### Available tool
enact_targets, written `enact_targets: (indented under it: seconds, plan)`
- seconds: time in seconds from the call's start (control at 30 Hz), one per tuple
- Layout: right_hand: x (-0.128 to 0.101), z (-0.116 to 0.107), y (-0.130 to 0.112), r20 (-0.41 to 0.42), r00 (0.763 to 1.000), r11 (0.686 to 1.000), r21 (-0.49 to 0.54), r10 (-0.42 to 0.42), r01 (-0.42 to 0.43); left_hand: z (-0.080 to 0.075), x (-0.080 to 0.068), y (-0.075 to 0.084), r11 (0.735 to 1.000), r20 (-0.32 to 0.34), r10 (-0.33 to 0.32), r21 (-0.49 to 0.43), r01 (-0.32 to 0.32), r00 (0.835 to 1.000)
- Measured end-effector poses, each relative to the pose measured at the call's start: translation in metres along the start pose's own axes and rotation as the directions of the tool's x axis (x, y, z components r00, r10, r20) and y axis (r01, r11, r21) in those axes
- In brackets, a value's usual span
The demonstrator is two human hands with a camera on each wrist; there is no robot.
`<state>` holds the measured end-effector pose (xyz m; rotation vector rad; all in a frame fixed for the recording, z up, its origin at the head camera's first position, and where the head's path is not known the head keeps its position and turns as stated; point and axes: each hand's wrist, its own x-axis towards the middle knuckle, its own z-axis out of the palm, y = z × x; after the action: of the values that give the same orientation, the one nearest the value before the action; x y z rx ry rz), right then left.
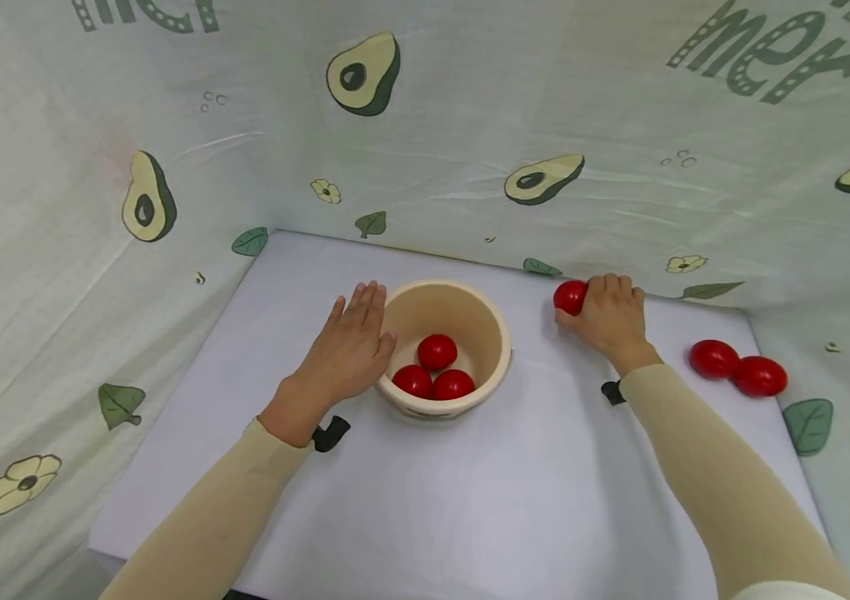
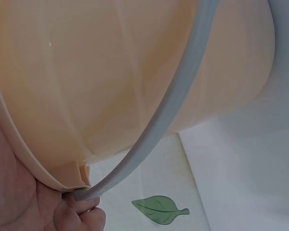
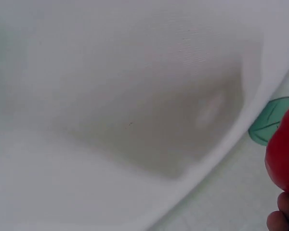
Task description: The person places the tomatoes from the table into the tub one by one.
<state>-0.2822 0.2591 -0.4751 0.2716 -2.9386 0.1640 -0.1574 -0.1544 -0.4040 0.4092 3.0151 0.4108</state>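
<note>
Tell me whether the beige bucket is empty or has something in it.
Not empty: the round beige plastic bucket stands upright, with three red tomatoes on its bottom, far below the rim.

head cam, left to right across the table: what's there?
Left hand → beige bucket holding three tomatoes → held tomato → right hand → pair of loose tomatoes.
</note>
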Motion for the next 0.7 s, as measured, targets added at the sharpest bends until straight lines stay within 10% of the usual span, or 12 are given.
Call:
enact_targets:
  seconds: [0.3,0.7]
  plan:
    - [0.001,-0.046,-0.055,-0.237,0.959,0.984,0.043,-0.157,0.172,0.000,0.001,-0.001,1.000,0.001,0.000,0.007,0.000,1.000]
    - [-0.022,-0.085,-0.157,-0.361,0.847,0.879,0.128,-0.390,0.459,-0.001,0.001,0.001,1.000,0.008,0.011,0.004,-0.011,1.000]
